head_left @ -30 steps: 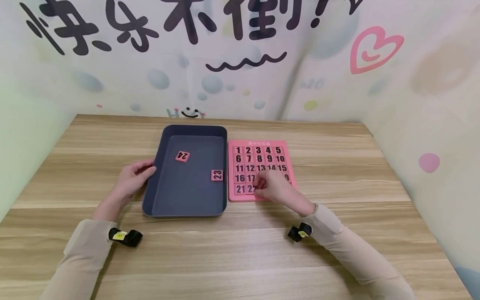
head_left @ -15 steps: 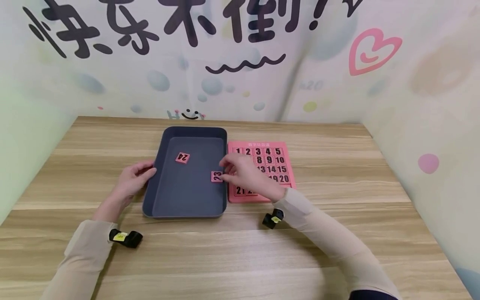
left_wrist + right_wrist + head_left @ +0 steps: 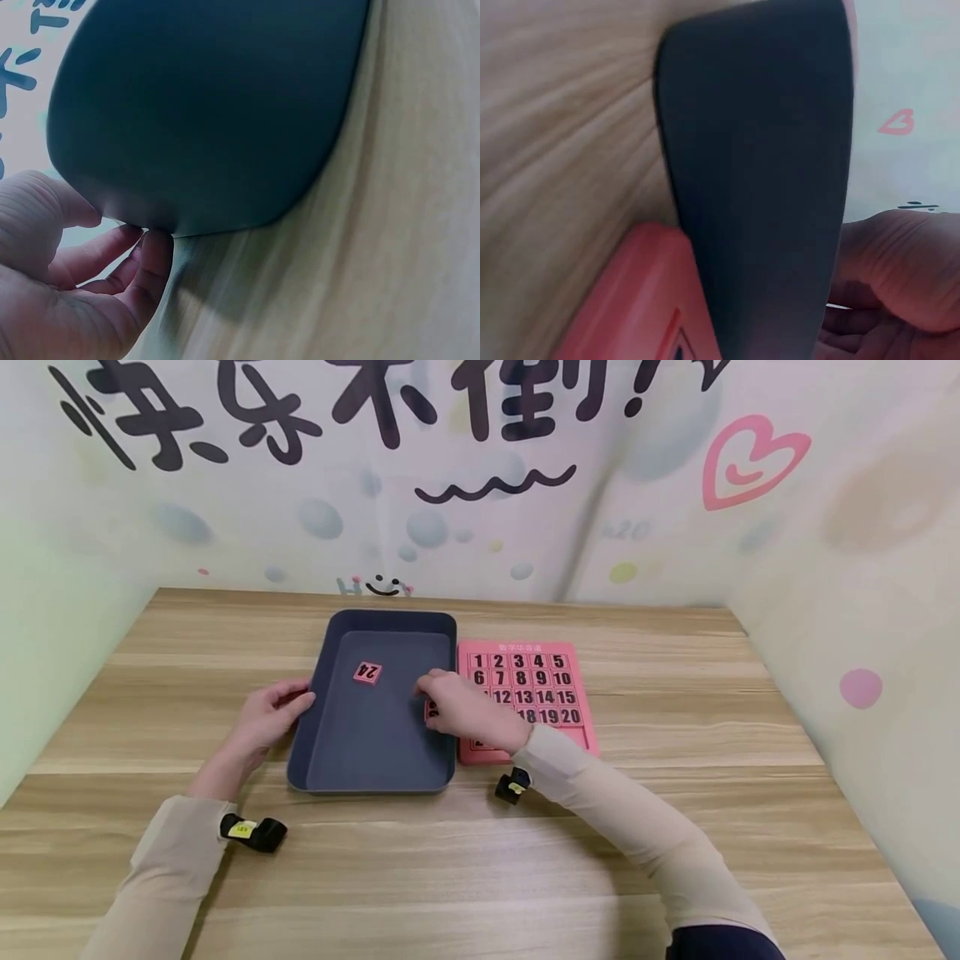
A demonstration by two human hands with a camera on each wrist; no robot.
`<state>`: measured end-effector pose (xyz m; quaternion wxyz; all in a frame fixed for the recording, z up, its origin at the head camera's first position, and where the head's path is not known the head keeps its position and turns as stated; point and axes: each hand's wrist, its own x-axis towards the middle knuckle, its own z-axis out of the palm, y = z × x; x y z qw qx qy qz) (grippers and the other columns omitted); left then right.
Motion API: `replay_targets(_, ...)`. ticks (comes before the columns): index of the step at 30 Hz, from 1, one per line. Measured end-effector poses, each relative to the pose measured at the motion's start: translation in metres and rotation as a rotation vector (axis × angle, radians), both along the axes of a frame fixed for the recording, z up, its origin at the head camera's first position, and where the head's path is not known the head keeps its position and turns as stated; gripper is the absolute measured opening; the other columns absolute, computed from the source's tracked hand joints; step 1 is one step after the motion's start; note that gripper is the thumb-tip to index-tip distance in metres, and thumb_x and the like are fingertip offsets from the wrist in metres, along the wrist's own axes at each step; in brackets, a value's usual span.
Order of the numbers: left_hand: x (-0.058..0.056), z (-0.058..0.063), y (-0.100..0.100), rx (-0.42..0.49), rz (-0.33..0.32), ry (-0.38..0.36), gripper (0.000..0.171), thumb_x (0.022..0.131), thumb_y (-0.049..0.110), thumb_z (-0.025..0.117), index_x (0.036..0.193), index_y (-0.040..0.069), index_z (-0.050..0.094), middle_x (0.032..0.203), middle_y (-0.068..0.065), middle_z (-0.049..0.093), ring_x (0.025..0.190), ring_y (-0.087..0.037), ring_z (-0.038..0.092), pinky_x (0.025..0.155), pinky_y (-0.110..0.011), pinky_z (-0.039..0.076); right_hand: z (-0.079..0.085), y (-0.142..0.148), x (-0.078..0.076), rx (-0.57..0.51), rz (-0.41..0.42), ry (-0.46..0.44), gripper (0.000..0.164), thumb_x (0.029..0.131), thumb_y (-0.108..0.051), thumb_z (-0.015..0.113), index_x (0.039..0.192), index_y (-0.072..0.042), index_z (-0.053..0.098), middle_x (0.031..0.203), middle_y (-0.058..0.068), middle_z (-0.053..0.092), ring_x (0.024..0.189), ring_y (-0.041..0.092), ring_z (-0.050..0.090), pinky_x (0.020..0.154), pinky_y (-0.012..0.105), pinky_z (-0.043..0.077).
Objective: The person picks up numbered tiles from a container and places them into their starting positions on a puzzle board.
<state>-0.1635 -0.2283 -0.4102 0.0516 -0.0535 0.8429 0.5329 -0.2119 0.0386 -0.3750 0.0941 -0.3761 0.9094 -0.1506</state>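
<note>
A dark blue-grey tray (image 3: 367,752) lies on the table. At its left wall, my left hand (image 3: 272,714) grips the rim, thumb on the edge and fingertips against the outside. My right hand (image 3: 468,706) reaches over the right wall into the tray, its thumb and fingers curled around a pink number tile (image 3: 430,709), mostly covered. Another pink tile (image 3: 367,672), marked 24, lies loose in the tray's upper part. Right beside the tray is a pink number puzzle board (image 3: 587,714) with rows of numbered tiles; my right hand and wrist cover its lower left.
The wooden table (image 3: 420,885) runs back to a printed wall cloth (image 3: 510,527) with black lettering and a pink heart. The tray's raised right wall (image 3: 757,150) stands between the board and the tray's inside.
My right hand has moved left from the board's bottom row, over the tray wall, to the tile marked 23. My left hand has stayed at the tray's left rim.
</note>
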Motion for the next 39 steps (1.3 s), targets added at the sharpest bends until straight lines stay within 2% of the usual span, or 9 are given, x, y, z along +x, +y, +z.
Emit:
replay_targets(4, -0.001, 0.002, 0.001, -0.002, -0.003, -0.005, 0.051, 0.098, 0.023, 0.048, 0.136, -0.011, 0.039, 0.134, -0.029, 0.043, 0.092, 0.005, 0.043, 0.077, -0.007, 0.039, 0.002, -0.004, 0.0, 0.089, -0.007, -0.008, 0.033, 0.085, -0.008, 0.068, 0.116, 0.0, 0.061, 0.105, 0.011, 0.06, 0.087, 0.016, 0.057, 0.073, 0.023, 0.049)
replay_targets(11, -0.002, 0.003, 0.002, -0.012, -0.004, -0.009, 0.051, 0.098, 0.023, 0.048, 0.137, -0.01, 0.038, 0.134, -0.029, 0.043, 0.092, 0.004, 0.044, 0.076, -0.007, 0.039, 0.001, -0.008, -0.001, 0.16, 0.015, 0.073, 0.028, 0.083, 0.0, 0.064, 0.111, -0.002, 0.063, 0.101, 0.009, 0.064, 0.09, 0.019, 0.058, 0.073, 0.027, 0.05)
replay_targets(17, -0.002, 0.003, 0.002, 0.008, -0.003, -0.003, 0.05, 0.099, 0.021, 0.047, 0.136, -0.011, 0.038, 0.134, -0.029, 0.043, 0.087, 0.009, 0.044, 0.076, -0.006, 0.039, -0.002, -0.009, -0.004, 0.127, 0.018, 0.084, 0.026, 0.083, -0.001, 0.064, 0.108, -0.003, 0.063, 0.097, 0.007, 0.065, 0.083, 0.016, 0.057, 0.07, 0.026, 0.05)
replay_targets(24, -0.001, 0.001, 0.002, 0.002, -0.011, 0.002, 0.051, 0.099, 0.022, 0.047, 0.136, -0.012, 0.038, 0.134, -0.03, 0.043, 0.089, 0.008, 0.043, 0.076, -0.007, 0.039, -0.006, -0.009, -0.007, 0.078, 0.026, 0.085, 0.027, 0.082, -0.006, 0.067, 0.109, -0.004, 0.062, 0.097, 0.006, 0.065, 0.082, 0.016, 0.058, 0.07, 0.027, 0.05)
replay_targets(26, 0.0, 0.001, 0.001, 0.002, -0.009, 0.004, 0.051, 0.098, 0.021, 0.047, 0.136, -0.012, 0.038, 0.133, -0.03, 0.043, 0.088, 0.008, 0.043, 0.076, -0.007, 0.039, -0.005, -0.009, -0.008, 0.046, 0.02, 0.059, 0.029, 0.082, -0.007, 0.069, 0.109, -0.004, 0.062, 0.098, 0.006, 0.064, 0.083, 0.016, 0.057, 0.072, 0.027, 0.049)
replay_targets(31, 0.001, 0.001, 0.0, 0.01, -0.001, 0.009, 0.051, 0.098, 0.021, 0.047, 0.136, -0.012, 0.038, 0.133, -0.03, 0.043, 0.086, 0.011, 0.043, 0.075, -0.007, 0.039, 0.004, -0.005, -0.006, -0.053, 0.002, -0.029, 0.03, 0.081, -0.006, 0.071, 0.109, -0.003, 0.061, 0.098, 0.006, 0.063, 0.086, 0.016, 0.054, 0.075, 0.027, 0.046)
replay_targets(39, 0.0, 0.001, 0.001, 0.011, -0.001, 0.005, 0.05, 0.098, 0.021, 0.047, 0.136, -0.012, 0.039, 0.133, -0.029, 0.043, 0.086, 0.01, 0.044, 0.075, -0.007, 0.04, 0.025, 0.012, 0.003, -0.107, -0.035, -0.067, 0.036, 0.079, -0.003, 0.071, 0.113, 0.001, 0.06, 0.105, 0.012, 0.063, 0.093, 0.019, 0.055, 0.082, 0.031, 0.046)
